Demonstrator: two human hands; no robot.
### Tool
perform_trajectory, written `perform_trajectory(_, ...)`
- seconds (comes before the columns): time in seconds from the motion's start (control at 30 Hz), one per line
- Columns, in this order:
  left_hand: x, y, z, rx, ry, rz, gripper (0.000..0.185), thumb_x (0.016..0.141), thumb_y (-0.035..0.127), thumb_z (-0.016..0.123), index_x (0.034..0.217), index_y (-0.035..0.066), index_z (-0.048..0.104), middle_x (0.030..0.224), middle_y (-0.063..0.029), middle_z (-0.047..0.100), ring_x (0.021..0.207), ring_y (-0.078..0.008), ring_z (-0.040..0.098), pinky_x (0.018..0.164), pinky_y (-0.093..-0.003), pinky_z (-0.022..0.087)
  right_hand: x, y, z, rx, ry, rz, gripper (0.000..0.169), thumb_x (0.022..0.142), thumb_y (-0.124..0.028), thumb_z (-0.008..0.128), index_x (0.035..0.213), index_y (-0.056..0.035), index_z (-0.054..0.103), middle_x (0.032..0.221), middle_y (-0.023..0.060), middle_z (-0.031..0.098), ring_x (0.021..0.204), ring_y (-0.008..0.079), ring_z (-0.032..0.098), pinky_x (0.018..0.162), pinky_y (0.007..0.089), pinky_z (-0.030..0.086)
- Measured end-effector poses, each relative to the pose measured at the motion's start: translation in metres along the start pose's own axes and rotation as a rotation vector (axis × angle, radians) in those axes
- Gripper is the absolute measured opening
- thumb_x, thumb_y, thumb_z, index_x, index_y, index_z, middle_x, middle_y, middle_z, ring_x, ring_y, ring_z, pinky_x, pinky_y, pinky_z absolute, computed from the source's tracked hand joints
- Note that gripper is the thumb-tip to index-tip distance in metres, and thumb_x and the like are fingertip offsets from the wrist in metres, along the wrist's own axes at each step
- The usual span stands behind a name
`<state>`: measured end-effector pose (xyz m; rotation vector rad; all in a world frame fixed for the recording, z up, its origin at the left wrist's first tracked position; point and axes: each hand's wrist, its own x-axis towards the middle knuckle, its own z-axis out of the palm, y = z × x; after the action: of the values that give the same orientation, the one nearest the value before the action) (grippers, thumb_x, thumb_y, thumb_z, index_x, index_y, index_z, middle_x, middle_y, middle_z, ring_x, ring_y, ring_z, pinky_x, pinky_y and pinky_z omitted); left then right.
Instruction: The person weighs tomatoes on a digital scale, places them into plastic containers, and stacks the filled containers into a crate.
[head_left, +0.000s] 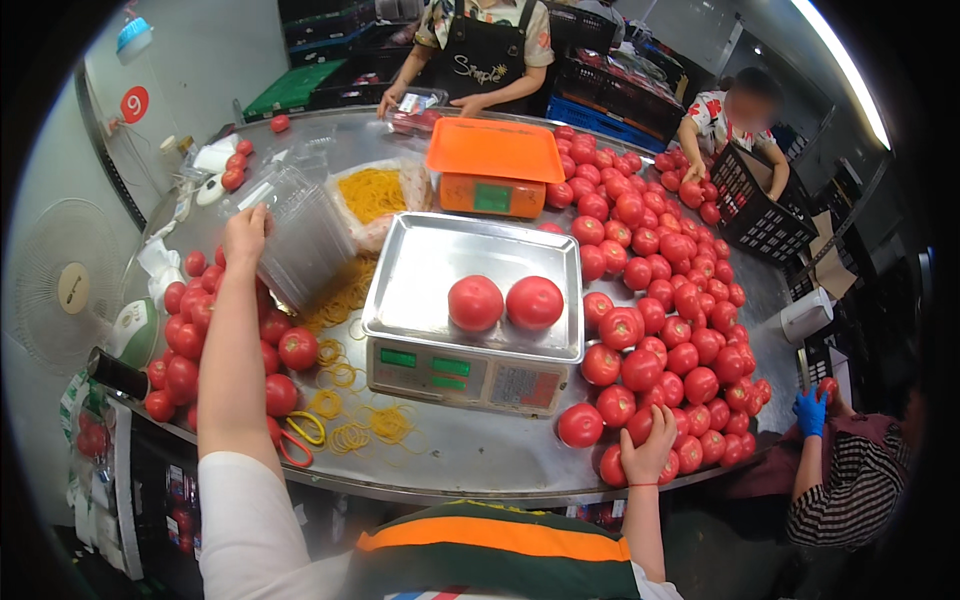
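Observation:
My left hand (247, 234) grips the edge of a clear plastic clamshell container (304, 236), tilted above the table's left side. Below it, loose yellow rubber bands (341, 296) lie spread beside a pile of red tomatoes (182, 375). At the front right, my right hand (649, 448) reaches into a large heap of tomatoes (675, 307). Its thumb and fingers are around the near side of one tomato (640, 424); whether they grip it I cannot tell. Between my hands stands a digital scale (427, 375), with two tomatoes (504, 303) on its steel pan (427, 262).
Behind the scale are an orange scale (495, 150) and a bag of rubber bands (371, 193). Red-handled scissors (296, 448) lie near the front edge. Across the table a person holds a packed clamshell (416, 112); another handles a black crate (757, 206). A blue-gloved hand (810, 412) is at right.

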<state>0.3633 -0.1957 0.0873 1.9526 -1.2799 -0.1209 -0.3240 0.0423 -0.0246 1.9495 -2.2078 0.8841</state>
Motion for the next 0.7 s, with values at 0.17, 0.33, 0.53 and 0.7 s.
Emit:
perform_trajectory(0.17,-0.106,0.094,-0.018,-0.499,0.441,0.264,0.017,0.093,0.007,0.053,0.093,-0.003,0.066,0.088,-0.0092,0.069,0.079,-0.0192,0.063,0.077,-0.0311,0.05,-0.004,0.005,-0.002,-0.002,0.036,0.004,0.07,0.065,-0.01,0.077,0.128,-0.0037,0.048,0.134,0.0193,0.043,0.123,0.04,0.041,0.105,0.0489,0.034)
perform_trajectory(0.33,-0.318,0.105,0.031,-0.129,-0.153,1.1,0.008,0.076,0.007,0.066,0.079,0.014,0.064,0.067,-0.0006,0.055,0.057,-0.019,0.054,0.052,-0.0327,0.043,0.002,0.004,-0.011,-0.073,0.026,-0.06,0.057,0.074,-0.018,0.072,0.124,-0.001,0.051,0.131,0.0204,0.047,0.123,0.0395,0.044,0.104,0.0482,0.035)
perform_trajectory(0.53,-0.403,0.106,0.069,-0.25,-0.732,1.012,0.012,0.079,0.025,0.073,0.077,0.015,0.065,0.073,0.0001,0.061,0.066,-0.0188,0.058,0.055,-0.0331,0.048,0.078,-0.074,-0.017,0.319,0.046,-0.308,0.039,0.079,-0.007,0.066,0.116,0.0027,0.057,0.121,0.0197,0.056,0.114,0.037,0.052,0.099,0.0418,0.042)
perform_trajectory(0.7,-0.321,0.168,0.055,-0.531,-0.406,0.882,0.007,0.081,0.011,0.071,0.088,0.011,0.071,0.08,-0.006,0.067,0.073,-0.0237,0.062,0.066,-0.0335,0.051,0.149,-0.147,0.009,0.413,-0.11,-0.547,0.049,0.078,-0.014,0.071,0.122,-0.0008,0.054,0.122,0.0189,0.054,0.116,0.0363,0.05,0.099,0.0421,0.041)
